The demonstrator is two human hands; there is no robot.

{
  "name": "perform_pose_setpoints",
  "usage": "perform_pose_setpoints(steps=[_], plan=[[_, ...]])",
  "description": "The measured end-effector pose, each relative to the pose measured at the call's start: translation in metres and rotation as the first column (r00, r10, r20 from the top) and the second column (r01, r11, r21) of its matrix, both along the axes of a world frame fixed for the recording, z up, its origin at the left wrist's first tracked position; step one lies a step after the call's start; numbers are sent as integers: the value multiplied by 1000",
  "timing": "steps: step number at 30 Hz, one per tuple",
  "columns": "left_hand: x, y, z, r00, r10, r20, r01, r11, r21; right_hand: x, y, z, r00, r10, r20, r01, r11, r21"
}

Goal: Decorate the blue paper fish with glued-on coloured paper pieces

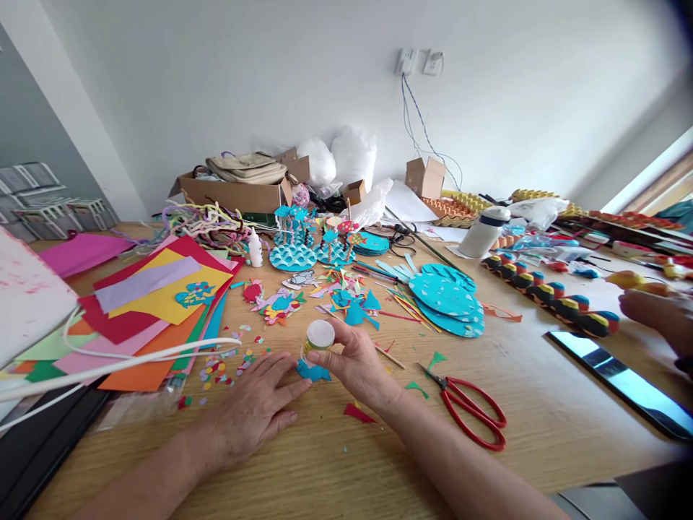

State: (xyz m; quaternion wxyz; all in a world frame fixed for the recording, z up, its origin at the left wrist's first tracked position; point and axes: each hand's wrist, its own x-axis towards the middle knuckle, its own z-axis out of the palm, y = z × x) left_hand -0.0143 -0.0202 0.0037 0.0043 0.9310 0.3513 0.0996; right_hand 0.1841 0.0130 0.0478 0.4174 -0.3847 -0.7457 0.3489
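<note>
My right hand grips a glue stick with a white round end and a yellow-green label. It stands nearly upright over a blue paper fish on the wooden table. Whether its lower end touches the paper is hard to see. My left hand lies flat with fingers spread, its fingertips at the fish's left edge. Left of the fish are scattered small coloured paper dots. Behind it lie coloured paper fish cutouts and blue scraps.
Red-handled scissors and a phone lie to the right. Coloured paper sheets and a white cable are on the left. Blue ovals, a glue bottle and fish stands sit farther back. Another person's hand is at far right.
</note>
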Motion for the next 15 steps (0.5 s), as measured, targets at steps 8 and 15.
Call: perform_pose_setpoints(steps=[8,15], plan=[[1,-1,3,1000,2,-2,-2,1000,-1,-2,0,-6,993,31,-110,-40,996,-78],[1,-1,1,1000,3,10,-2,1000,-18,-3,-1,-6,998,52,-33,-53,998,-38]])
